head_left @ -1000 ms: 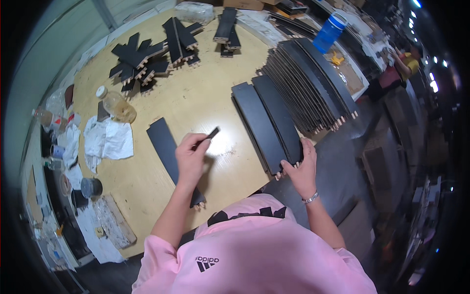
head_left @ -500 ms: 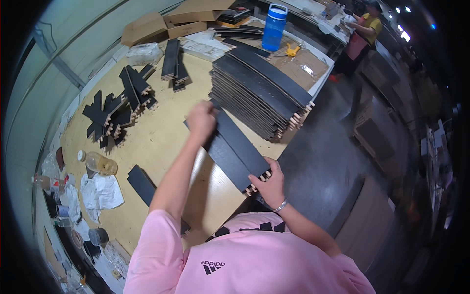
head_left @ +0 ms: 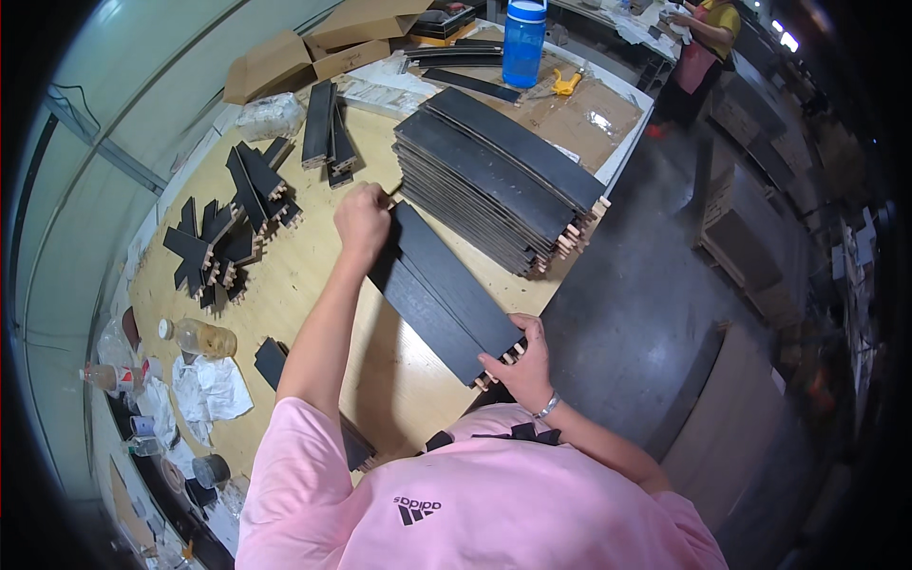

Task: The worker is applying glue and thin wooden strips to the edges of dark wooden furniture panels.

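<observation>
Two long black wooden boards [head_left: 442,294] lie side by side at a slight slant on the table, with pale dowels [head_left: 482,381] sticking out of their near ends. My right hand [head_left: 524,366] grips them at that near end, its thumb on the top face and its fingers round the dowelled edge. By the boards' far end, my left hand [head_left: 364,226] is closed in a fist; something thin and dark seems to poke out of it, too small to name. Just beyond stands a tall stack of similar black boards [head_left: 494,176], dowels toward the right.
Loose short black pieces [head_left: 214,237] are heaped at the left, and more boards [head_left: 328,128] lie behind. A blue bottle [head_left: 523,47], a yellow tool [head_left: 567,84] and open cardboard boxes [head_left: 271,66] stand far back. A yellowish bottle [head_left: 201,338] lies left. Another person [head_left: 703,52] works far right.
My left hand has moved left, off the boards' far end, still closed. My right hand keeps its grip on the near end. The whole view has shifted slightly.
</observation>
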A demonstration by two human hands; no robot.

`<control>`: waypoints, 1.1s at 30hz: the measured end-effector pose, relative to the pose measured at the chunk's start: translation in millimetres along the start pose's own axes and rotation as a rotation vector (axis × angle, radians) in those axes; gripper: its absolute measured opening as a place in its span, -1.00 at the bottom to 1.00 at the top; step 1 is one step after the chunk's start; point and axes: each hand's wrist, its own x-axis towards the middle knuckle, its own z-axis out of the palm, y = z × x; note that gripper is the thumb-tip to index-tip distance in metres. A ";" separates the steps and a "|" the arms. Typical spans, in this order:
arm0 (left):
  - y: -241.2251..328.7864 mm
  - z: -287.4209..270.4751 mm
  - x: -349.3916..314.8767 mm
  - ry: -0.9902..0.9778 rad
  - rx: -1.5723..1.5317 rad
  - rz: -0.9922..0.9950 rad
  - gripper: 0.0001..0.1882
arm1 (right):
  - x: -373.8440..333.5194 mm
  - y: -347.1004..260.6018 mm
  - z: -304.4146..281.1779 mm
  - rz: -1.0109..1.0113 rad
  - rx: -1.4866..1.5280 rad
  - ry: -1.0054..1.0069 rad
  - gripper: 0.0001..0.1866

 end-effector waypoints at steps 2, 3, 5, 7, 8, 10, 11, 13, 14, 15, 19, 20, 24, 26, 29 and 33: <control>37.1 0.8 -38.7 -0.093 -0.092 0.094 -0.94 | 0.7 2.2 1.4 0.016 0.015 0.020 -0.31; 51.3 2.0 -72.4 -0.050 -0.123 0.267 -0.91 | 0.6 2.5 3.0 0.024 0.015 0.019 -0.31; 93.6 -13.1 -140.6 -0.181 -0.363 0.465 -0.86 | 1.4 5.8 5.2 0.041 0.030 -0.001 -0.31; 114.1 -40.2 -154.0 -0.388 -0.358 0.574 -0.88 | 2.5 11.1 5.9 0.049 0.036 0.002 -0.30; 108.3 -31.7 -142.3 -0.307 -0.277 0.504 -0.91 | 0.7 10.9 5.8 0.048 0.046 0.006 -0.30; 69.6 -6.8 -97.3 -0.027 -0.273 0.218 -0.94 | -0.1 8.7 4.3 0.054 0.050 0.005 -0.30; 51.5 -8.0 -70.9 0.037 -0.168 0.178 -0.95 | -0.1 8.2 3.9 0.059 0.060 0.017 -0.29; 48.7 -11.4 -67.7 0.017 -0.076 0.057 -0.97 | 0.5 9.6 5.4 0.042 0.051 0.009 -0.29; 58.0 -8.8 -83.8 0.000 -0.155 0.238 -0.97 | 0.6 10.1 5.9 0.048 0.051 0.001 -0.29; 67.6 -7.7 -100.4 -0.019 -0.233 0.420 -0.95 | 0.8 10.8 6.4 0.053 0.052 -0.006 -0.29; 51.6 -2.6 -80.7 -0.001 -0.235 0.328 -0.94 | -2.2 11.8 5.8 0.065 0.057 0.008 -0.29; 45.5 -8.1 -61.7 0.039 -0.149 0.256 -0.96 | -0.5 9.6 5.2 0.053 0.050 0.006 -0.30; 85.3 -8.6 -117.0 -0.106 -0.337 0.508 -0.94 | -1.0 16.9 6.6 0.050 0.059 0.003 -0.31; 97.8 -19.0 -128.7 -0.241 -0.351 0.509 -0.92 | -1.8 15.2 5.7 0.055 0.058 0.003 -0.31; 59.9 -6.4 -79.4 -0.091 -0.216 0.268 -0.88 | 0.4 7.0 4.6 0.021 0.061 0.015 -0.32; 91.6 -8.3 -120.0 -0.064 -0.260 0.421 -0.91 | 2.4 12.0 4.1 0.012 0.039 0.014 -0.33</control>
